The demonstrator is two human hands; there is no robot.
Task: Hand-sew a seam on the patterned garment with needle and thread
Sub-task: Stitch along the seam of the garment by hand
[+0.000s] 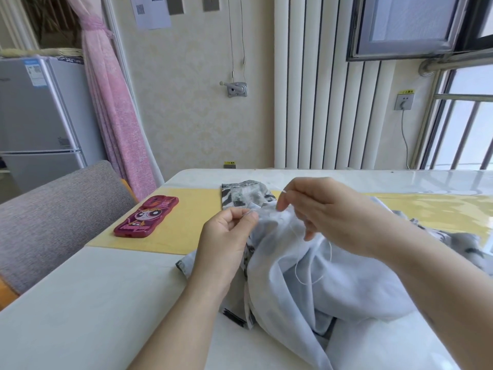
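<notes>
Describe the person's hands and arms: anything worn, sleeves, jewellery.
Both are bare. The left hand and right hand wear no gloves, and no rings show. The left forearm and right forearm are uncovered to the frame edge, with no sleeve, watch or bracelet in view.

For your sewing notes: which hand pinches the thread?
The right hand, raised above the white lining, thread looping below it; the left hand pinches the garment's edge.

The garment (306,276) lies on the tabletop (93,303), its far end over a mat (186,222). A phone (146,217) rests on the mat, left of the garment. A chair (53,214) stands left of the tabletop, and a radiator (320,102), seemingly against the wall, stands behind it.
</notes>
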